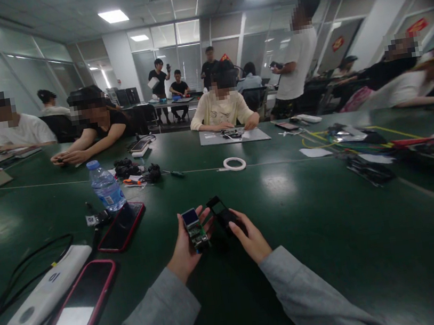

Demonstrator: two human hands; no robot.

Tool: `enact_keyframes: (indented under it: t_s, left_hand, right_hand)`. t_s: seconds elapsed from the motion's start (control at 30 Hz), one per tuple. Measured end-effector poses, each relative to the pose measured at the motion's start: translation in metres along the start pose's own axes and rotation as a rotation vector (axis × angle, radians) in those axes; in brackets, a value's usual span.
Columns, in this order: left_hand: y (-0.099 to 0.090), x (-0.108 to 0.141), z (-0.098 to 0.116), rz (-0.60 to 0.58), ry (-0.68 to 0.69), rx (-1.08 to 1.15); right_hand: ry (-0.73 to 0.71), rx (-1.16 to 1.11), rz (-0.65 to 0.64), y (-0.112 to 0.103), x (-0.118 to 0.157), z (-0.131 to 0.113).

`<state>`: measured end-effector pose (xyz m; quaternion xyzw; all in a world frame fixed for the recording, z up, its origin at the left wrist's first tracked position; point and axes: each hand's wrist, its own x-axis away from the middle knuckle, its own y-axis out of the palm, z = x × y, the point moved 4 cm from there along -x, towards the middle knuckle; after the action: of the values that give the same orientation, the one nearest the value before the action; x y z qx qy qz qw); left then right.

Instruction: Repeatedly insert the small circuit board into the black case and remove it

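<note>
My left hand (pixel 189 250) holds a small green circuit board (pixel 196 231) with a dark screen at its upper end; the screen side faces up toward me. Close beside it on the right, my right hand (pixel 250 234) grips a black plastic casing (pixel 223 214) with a rectangular window opening at its top. The thumb lies over the casing's lower part. Board and casing are apart from each other, both held above the green table (pixel 235 289). Left fingertips show behind the board, near the casing.
To the left lie a pink-edged phone (pixel 75 317), a white device (pixel 49 288) with black cables, a red-edged phone (pixel 123 227) and a water bottle (pixel 106 186). Ahead is a white tape roll (pixel 234 164). Cables and wires (pixel 367 141) spread at the right. Several people sit around the table.
</note>
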<state>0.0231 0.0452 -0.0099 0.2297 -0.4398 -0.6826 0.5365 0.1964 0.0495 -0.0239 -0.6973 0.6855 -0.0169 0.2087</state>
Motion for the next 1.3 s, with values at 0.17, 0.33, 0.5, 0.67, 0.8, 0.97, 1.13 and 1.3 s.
enact_keyframes:
  t_s: [0.17,0.33,0.5,0.67,0.8,0.97,1.13,1.3]
  left_hand:
    - [0.0,-0.001,-0.002,-0.021,-0.006,0.003]
    - [0.0,-0.001,-0.003,-0.011,-0.014,-0.005]
    - [0.0,-0.001,-0.003,-0.014,-0.015,0.007]
    - [0.0,0.0,-0.002,-0.041,-0.003,0.013]
    - [0.001,0.001,-0.002,-0.05,-0.014,0.015]
    - [0.002,0.002,-0.002,-0.039,-0.01,0.023]
    - [0.002,0.002,-0.001,-0.033,0.005,0.034]
    - [-0.001,0.001,-0.001,0.009,0.008,0.06]
  right_hand:
    - [-0.081,0.108,0.061,-0.001,0.0,0.004]
    - [-0.115,0.276,0.139,-0.002,0.001,0.007]
    - [-0.125,0.314,0.193,-0.003,0.001,0.005]
    - [-0.109,0.289,0.171,-0.004,0.001,0.003]
    - [-0.1,0.266,0.165,-0.006,0.002,0.0]
    - [-0.102,0.293,0.195,-0.006,0.006,-0.005]
    - [-0.191,0.43,0.225,-0.003,0.011,-0.017]
    - [-0.308,0.511,0.152,0.004,0.014,-0.025]
